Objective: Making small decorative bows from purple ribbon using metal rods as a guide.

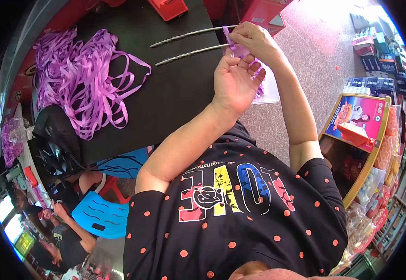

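Observation:
Two twisted metal rods (184, 55) stick out side by side over the dark table. Purple ribbon (226, 35) is looped about both rods near my hands. My right hand (257, 43), above the rods' right part, pinches the ribbon with thumb and fingertips. Just below it, my left hand (234, 86) is turned palm up, its fingers curled, with thumb and index finger closed on the ribbon by the lower rod. Beneath my hands, a translucent tray (272, 91) with purple ribbon pieces is partly hidden.
A large tangled heap of purple ribbon (84, 77) lies on the black tabletop (165, 98). A red box-like object (169, 8) sits at the far edge. Blue chairs (102, 214) and another person (65, 238) are at left; a wooden display stand (359, 121) is at right.

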Available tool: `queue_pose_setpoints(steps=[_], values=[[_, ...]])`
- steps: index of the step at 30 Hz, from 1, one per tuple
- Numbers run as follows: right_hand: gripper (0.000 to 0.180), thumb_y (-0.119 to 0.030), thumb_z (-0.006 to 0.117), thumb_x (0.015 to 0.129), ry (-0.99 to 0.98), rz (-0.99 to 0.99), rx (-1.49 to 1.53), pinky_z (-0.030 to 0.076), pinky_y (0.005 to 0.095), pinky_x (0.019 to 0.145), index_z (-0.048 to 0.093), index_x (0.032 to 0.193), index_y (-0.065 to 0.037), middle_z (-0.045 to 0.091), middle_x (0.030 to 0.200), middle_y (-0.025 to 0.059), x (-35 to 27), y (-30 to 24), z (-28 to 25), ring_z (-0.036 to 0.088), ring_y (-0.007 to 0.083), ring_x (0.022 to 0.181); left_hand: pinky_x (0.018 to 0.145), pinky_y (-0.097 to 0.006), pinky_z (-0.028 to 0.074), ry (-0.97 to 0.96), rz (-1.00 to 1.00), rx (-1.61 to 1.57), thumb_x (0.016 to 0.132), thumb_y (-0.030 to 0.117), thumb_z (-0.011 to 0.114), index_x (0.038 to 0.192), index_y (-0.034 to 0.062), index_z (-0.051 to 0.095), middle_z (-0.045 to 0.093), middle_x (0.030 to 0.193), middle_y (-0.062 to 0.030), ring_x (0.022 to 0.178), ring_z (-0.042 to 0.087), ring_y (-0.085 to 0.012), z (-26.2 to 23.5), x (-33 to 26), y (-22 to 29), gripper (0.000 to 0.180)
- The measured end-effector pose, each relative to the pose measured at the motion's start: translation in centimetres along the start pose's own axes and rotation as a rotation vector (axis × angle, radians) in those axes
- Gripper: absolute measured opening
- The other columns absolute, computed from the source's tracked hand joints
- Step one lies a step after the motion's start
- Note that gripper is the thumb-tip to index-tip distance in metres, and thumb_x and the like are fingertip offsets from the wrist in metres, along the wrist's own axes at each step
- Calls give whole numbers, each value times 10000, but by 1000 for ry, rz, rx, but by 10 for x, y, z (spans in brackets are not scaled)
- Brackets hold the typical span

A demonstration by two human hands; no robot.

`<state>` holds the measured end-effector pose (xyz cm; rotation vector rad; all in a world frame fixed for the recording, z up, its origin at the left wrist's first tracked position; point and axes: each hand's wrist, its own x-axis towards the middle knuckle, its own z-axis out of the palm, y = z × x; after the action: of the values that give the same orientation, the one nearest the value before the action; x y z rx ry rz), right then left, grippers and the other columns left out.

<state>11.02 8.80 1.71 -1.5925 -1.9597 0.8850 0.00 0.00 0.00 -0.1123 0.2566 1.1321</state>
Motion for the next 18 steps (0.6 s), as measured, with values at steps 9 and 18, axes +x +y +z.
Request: queue_pose_setpoints(steps=[9,18], values=[[343,-257,673,853,-150,-98,138,477,265,794,655,1088,-8,691,952,89,36,1,-9,619,129,856,696,-306,449,272,-258,73,796,146,534,955,88,575,595,781,-26,695,533,-162,24,-32,2,174],[264,-125,728,787,-409,85,398,473,240,744,656,984,35,672,864,55,57,29,-14,610,104,792,752,-242,453,-124,-222,698,818,105,525,1166,8,575,584,887,-20,809,562,-101,40,-128,119,365]])
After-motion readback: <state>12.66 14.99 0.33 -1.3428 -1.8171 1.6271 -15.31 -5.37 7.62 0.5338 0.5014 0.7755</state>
